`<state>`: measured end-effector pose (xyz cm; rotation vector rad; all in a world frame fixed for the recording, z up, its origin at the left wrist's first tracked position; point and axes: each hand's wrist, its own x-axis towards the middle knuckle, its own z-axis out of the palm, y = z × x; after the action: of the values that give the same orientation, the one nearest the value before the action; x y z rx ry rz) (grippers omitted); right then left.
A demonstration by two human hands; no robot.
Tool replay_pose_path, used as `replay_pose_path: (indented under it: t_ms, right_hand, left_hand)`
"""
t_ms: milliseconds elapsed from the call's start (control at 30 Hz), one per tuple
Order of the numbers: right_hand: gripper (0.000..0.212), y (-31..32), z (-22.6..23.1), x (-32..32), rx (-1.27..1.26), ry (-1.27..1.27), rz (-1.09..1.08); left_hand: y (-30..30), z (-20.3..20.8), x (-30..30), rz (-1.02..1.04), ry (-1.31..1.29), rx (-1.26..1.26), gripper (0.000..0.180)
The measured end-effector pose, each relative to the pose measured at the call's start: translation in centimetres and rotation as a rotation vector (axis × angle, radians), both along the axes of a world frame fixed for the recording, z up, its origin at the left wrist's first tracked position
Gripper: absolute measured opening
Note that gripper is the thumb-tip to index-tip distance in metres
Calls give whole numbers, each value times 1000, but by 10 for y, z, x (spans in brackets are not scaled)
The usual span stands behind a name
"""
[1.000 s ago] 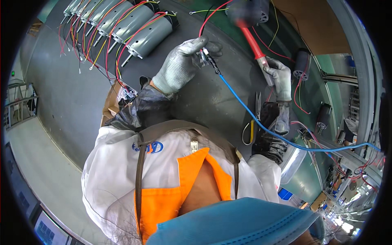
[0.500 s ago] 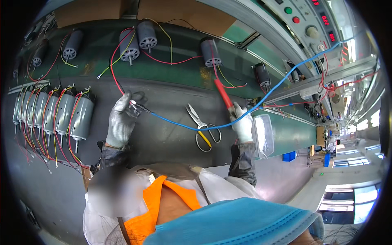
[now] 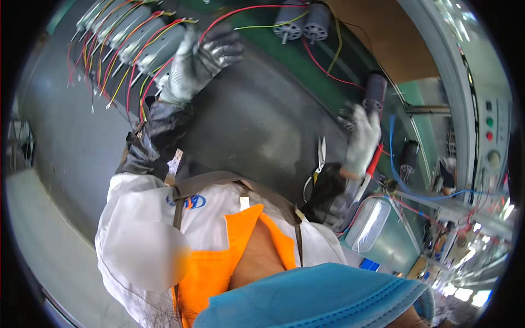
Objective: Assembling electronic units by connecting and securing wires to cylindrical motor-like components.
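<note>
My left hand [image 3: 199, 65], in a grey-white coated glove, is stretched out with its fingers apart beside the row of grey motors [image 3: 164, 46]. A red wire [image 3: 240, 10] runs from a pair of motors [image 3: 290, 22] to between its thumb and fingers; whether it is pinched I cannot tell. My right hand [image 3: 363, 136], gloved too and somewhat blurred, has its fingers apart close to a single dark motor [image 3: 375, 90]. A red-handled tool [image 3: 374, 161] lies beside its wrist, apparently not gripped. Metal snips [image 3: 321, 156] rest on the dark mat, partly hidden by my right sleeve.
A clear plastic box [image 3: 369, 224] stands to the right of my right forearm. A blue cable [image 3: 410, 191] trails toward the metal frame and control panel [image 3: 492, 131]. Another motor [image 3: 408, 156] stands near the green bench's far edge.
My view has turned. The clip on the blue cable has left my left hand, which has moved toward the motor row. My right hand has let go of the red-handled tool and reached toward a motor.
</note>
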<state>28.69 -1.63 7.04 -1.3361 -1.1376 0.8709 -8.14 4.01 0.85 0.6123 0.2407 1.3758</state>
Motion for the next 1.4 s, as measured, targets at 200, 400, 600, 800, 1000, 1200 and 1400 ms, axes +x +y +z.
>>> replay_pose_path:
  t_ms: [200, 400, 600, 800, 1000, 1200, 1400]
  right_hand:
    - [75, 185, -95, -34, 39, -898, -61]
    - [88, 269, -115, -85, -273, -1141, -80]
    - [69, 200, -89, -21, -261, -97, 317]
    - [86, -15, -20, -34, -515, -61, 346]
    - [98, -135, -39, -64, -419, -731, 474]
    - [56, -118, -17, -39, -121, -672, 452]
    - [56, -116, -54, -19, -191, -922, 257]
  left_hand:
    - [-21, -1, -23, -1, -483, 98, 69]
    - [-55, -33, 4, -30, -97, -106, 63]
    - [-63, -29, 49, -79, 349, -201, 50]
    - [-63, -38, 102, -15, 296, -260, 48]
    - [-116, -5, 87, -294, 350, -699, 32]
    - [-110, 5, 55, -424, 812, -316, 34]
    - [-133, -4, 31, -376, 831, -218, 48]
